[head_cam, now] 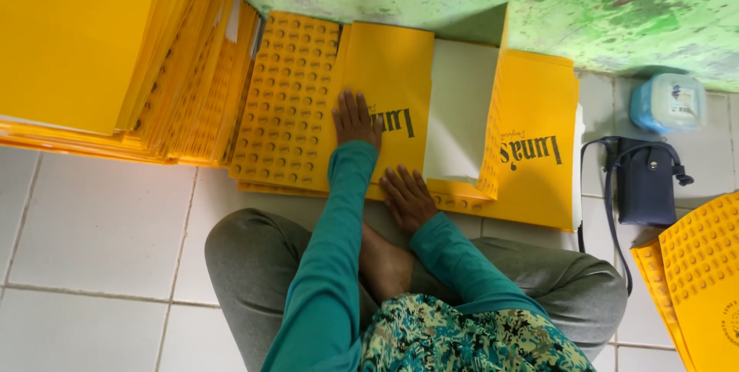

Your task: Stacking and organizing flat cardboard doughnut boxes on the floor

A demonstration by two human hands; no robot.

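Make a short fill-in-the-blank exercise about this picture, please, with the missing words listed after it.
1. Both hands, the left hand and the right hand, press flat on a folded sheet of ____ card.
2. The person's sleeves are ____ in colour.
3. The dark pouch with a strap lies on the floor tiles just below a small ____ plastic container.
4. The wall behind the card is painted ____.

Missing words: yellow; teal; blue; green

Both hands, left hand (356,120) and right hand (406,199), press flat on a yellow card sheet (389,72) lying on the tiled floor (100,218).
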